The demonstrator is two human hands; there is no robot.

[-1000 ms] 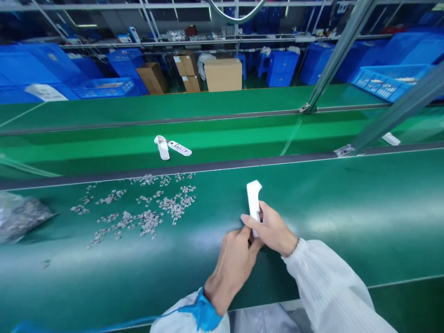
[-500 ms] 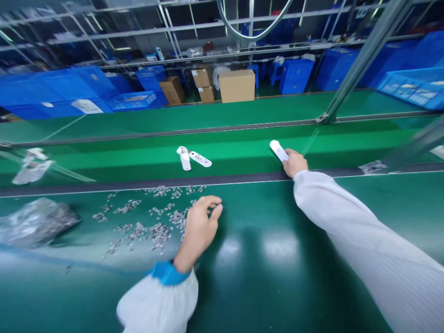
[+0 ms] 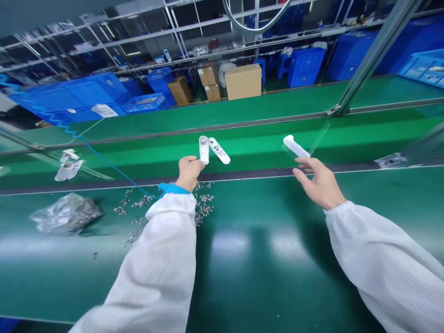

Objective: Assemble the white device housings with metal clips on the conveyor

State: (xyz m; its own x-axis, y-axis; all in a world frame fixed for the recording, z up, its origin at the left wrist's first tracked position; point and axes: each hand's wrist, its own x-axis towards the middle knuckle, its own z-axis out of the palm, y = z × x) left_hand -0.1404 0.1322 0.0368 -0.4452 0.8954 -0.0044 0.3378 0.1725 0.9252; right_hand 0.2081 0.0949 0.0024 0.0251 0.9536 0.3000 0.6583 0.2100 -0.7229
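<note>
White shell (image 3: 204,149) at left fingers (image 3: 197,163)

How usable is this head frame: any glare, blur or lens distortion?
Head view: two soft glare patches on the near green belt; the white housing beyond the open right hand is motion-smeared, while the left hand at the housing pair is fairly sharp; the frame rails bow from the wide lens.

Left hand (image 3: 189,171) reached white housing (image 3: 204,149) — right hand (image 3: 321,185) apparently released.
</note>
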